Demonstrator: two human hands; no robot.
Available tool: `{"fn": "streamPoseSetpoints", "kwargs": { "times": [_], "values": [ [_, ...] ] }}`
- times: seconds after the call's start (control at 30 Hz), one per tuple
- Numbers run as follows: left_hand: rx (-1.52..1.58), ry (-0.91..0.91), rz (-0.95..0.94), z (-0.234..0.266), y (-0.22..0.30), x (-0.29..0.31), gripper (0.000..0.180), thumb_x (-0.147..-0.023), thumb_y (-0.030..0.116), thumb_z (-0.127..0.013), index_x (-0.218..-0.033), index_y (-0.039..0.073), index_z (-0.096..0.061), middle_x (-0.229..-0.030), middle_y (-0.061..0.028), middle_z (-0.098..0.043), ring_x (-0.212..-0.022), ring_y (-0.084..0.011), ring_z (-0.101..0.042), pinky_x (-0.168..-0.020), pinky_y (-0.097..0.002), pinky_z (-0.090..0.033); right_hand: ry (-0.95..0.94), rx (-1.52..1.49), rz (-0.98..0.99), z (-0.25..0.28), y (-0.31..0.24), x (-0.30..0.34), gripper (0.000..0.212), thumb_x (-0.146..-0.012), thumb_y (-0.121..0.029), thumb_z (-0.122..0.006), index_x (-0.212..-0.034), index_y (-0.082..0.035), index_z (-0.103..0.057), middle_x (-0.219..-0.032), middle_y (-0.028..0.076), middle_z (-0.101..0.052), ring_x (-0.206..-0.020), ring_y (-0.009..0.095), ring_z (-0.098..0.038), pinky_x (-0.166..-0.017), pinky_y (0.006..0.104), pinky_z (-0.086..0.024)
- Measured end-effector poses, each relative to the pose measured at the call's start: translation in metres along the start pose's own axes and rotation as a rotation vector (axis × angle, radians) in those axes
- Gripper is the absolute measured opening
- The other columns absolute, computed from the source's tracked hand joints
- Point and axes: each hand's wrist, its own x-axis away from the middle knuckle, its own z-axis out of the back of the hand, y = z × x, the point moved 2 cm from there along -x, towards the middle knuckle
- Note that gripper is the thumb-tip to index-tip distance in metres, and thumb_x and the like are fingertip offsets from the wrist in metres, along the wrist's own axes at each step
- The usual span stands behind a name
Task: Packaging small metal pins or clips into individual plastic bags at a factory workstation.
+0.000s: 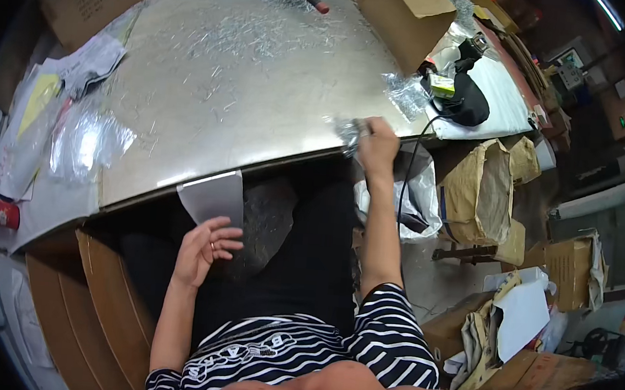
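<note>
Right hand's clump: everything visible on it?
The clump is a small, irregular tangle of shiny, silvery-to-clear slivers, plastic or metal by look; blur hides the single pieces. The right hand grips it, and it juts out to the left of that hand, at the near edge of the table. Whether it touches the tabletop can't be told.

black-white striped shirt (pixel 270 343); bundle (pixel 348 133) perhaps silvery

Black-and-white striped shirt (pixel 315 336) — short sleeves (pixel 395 328), white lettering (pixel 245 355), black trousers (pixel 315 247), ring (pixel 212 246)
</note>
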Motion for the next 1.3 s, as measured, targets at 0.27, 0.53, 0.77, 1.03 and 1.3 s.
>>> {"fn": "streamPoseSetpoints", "kwargs": {
  "times": [0.27, 0.53, 0.77, 1.03, 1.3],
  "values": [
    [-0.053, 0.030, 0.116, -0.001, 0.006, -0.002, 0.044, -0.092, 0.025, -0.057, -0.121, -0.009, -0.052, -0.109, -0.0240, -0.064, -0.094, -0.0301, -0.068, -0.077, -0.0313, -0.056, 0.115, 0.536, 0.170, -0.009, 0.093, -0.114, 0.025, -0.070, 0.001, -0.059, -0.093, -0.005, -0.067, -0.089, 0.015, -0.062, -0.089, 0.033, -0.058, -0.075, 0.0420, -0.047],
    [0.014, 0.063, 0.017, 0.001, 0.042, 0.008, 0.042, -0.091, 0.018, -0.054, -0.121, -0.012, -0.051, -0.111, -0.0264, -0.063, -0.099, -0.0315, -0.066, -0.083, -0.0330, -0.054, -0.273, 0.152, 0.097, -0.112, 0.069, -0.242, 0.051, -0.081, -0.013, -0.059, -0.131, -0.005, -0.052, -0.139, 0.013, -0.048, -0.129, 0.030, -0.043, -0.103, 0.0386, -0.039],
    [0.174, 0.165, -0.138, 0.002, 0.044, 0.005, 0.044, -0.086, 0.016, -0.054, -0.119, -0.013, -0.052, -0.108, -0.0292, -0.063, -0.098, -0.0368, -0.066, -0.083, -0.0367, -0.054, -0.457, 0.511, 0.090, -0.239, 0.134, -0.311, 0.073, -0.090, -0.058, -0.042, -0.146, -0.011, -0.034, -0.152, 0.016, -0.030, -0.139, 0.035, -0.030, -0.113, 0.0461, -0.025],
    [-1.292, 0.451, -0.874, -0.007, 0.097, 0.006, 0.016, -0.074, -0.009, -0.063, -0.090, -0.007, -0.064, -0.089, -0.0194, -0.067, -0.081, -0.0318, -0.068, -0.071, -0.0345, -0.055, -0.571, 0.424, 0.337, -0.203, -0.018, -0.161, 0.060, -0.097, -0.041, -0.040, -0.147, -0.009, -0.030, -0.153, 0.020, -0.024, -0.141, 0.038, -0.022, -0.114, 0.0476, -0.020],
    [-1.906, 0.928, -0.475, 0.077, 0.136, -0.008, 0.059, -0.090, 0.028, -0.058, -0.133, -0.008, -0.041, -0.141, -0.0246, -0.038, -0.132, -0.0373, -0.036, -0.109, -0.0481, -0.029, -0.360, 0.028, 0.447, -0.211, -0.121, -0.049, 0.050, -0.085, 0.002, -0.041, -0.135, 0.008, -0.040, -0.142, 0.029, -0.038, -0.134, 0.041, -0.035, -0.113, 0.0437, -0.026]
  ]
}}
